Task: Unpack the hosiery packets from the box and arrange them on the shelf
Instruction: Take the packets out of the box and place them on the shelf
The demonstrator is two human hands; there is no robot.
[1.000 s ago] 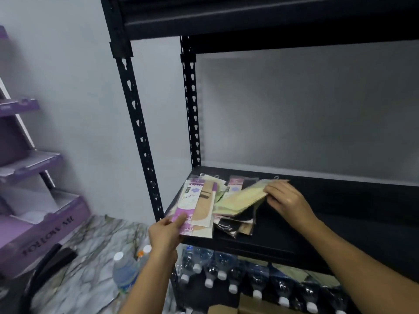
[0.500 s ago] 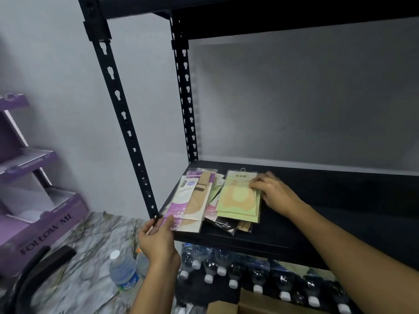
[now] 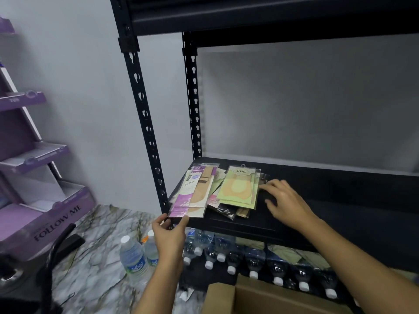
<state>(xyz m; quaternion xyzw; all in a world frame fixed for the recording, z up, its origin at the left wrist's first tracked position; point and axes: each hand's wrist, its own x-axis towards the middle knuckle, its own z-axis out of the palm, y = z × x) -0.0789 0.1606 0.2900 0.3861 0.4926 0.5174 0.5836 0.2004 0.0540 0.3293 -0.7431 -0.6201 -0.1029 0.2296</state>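
Stand (image 3: pixel 34 155) of purple cardboard sits well left of the shelf (image 3: pixel 340 189), tiered, with "FOLLOW ME" on its bottom tray. Two water bottles (image 3: pixel 132 257) stand on the marble floor, left of the shelf and lower than it.

We see the left hand (image 3: pixel 169 234) raised from below to the shelf's front-left corner, forearm coming up steeply, back of the hand to camera. Thumb and forefinger are spread in a U, both tips touching the near edge of the purple packets (image 3: pixel 192 193). Nothing is pinched.

The purple packets lie flat in an overlapped pile on the shelf's left end, their near edge flush with the shelf front. Green packet (image 3: pixel 239 188), marked "ENE", lies flat on top of more packets just to their right, also on the shelf.

The right hand (image 3: pixel 285 200) is palm down on the shelf just right of the green packet, fingers fanned and slightly bent. Its fingertips rest on the shelf board and the forefinger tip touches the pile's right edge; it grips nothing. The forearm reaches in from the lower right.

Bottle row (image 3: pixel 249 257), white caps forward, lies under the shelf. The box (image 3: pixel 260 298), brown cardboard with flaps open, sits below the shelf front, nearest to us.
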